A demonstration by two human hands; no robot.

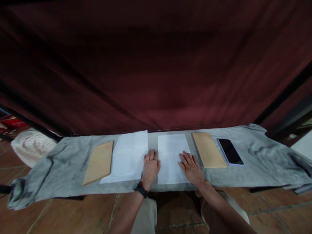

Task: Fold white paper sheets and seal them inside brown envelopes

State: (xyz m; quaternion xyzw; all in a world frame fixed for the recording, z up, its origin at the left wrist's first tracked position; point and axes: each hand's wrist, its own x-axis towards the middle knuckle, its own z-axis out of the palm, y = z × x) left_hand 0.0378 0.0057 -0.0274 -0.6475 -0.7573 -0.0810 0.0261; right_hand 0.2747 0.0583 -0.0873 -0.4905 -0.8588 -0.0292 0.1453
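Head view looks down on a narrow counter (170, 187) draped with a grey cloth (263, 162), with a dark red curtain (156, 65) hanging behind its far edge. Both forearms reach forward from the near edge, roughly parallel. The left hand (150, 166) lies palm down, fingers straight and spread a little, resting on the gap between two white sheets; its fingertips touch the left edge of the right-hand white paper sheet (172, 159). A black wristband (141, 189) sits on that wrist, just over the near edge of the counter. The right hand (191, 167) also lies flat and open, palm down, fingers pointing towards the far edge, pressing on the right side of the same sheet. Neither hand grips anything.

That sheet lies at the middle of the counter, running from near the far edge to near the front edge. Just to its left lies a larger white paper sheet (129, 156), slightly skewed, and further left, touching it, a brown envelope (99, 161). Just right of the right hand a second brown envelope (208, 149) lies angled, and beyond it, near but apart, a smartphone (230, 151) with a dark screen facing up. Below the counter is a brown tiled floor (73, 214), and the person's light trousers (146, 217) show between the forearms.
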